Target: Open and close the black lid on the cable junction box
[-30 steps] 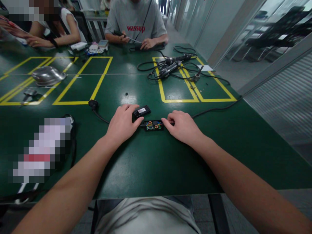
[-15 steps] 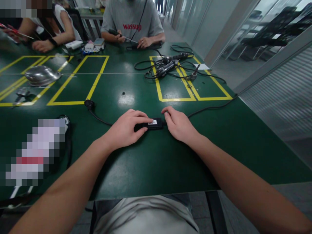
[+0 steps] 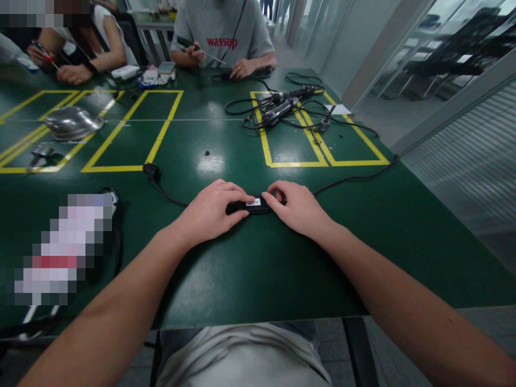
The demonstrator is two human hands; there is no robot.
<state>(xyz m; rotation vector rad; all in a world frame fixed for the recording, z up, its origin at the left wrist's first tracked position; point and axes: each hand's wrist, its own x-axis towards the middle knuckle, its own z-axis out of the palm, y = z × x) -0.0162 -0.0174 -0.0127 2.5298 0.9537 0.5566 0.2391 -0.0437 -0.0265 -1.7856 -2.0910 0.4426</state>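
A black power adapter (image 3: 261,208) with a white barcode label lies on the green table in front of me. My left hand (image 3: 215,208) holds its left part, fingers over the top and thumb along the near side. At the right end, my right hand (image 3: 294,204) has its thumb on the adapter's corner and its index finger curled near the cable exit; its other fingers are partly hidden. From the left side runs a black cord ending in a plug (image 3: 151,171). Another black cable (image 3: 350,178) passes from behind my right hand toward the right table edge.
Black tool-like cylinders (image 3: 280,112) with tangled cables lie across yellow tape outlines at the back right. A shiny metal piece (image 3: 72,123) rests at the left. A blurred-out object (image 3: 68,247) lies near left. Two people sit opposite, one holding a screwdriver (image 3: 215,58).
My right hand has closed in, its thumb now touching the adapter's right end and its index finger curled. The left hand keeps its hold. The view has shifted slightly.
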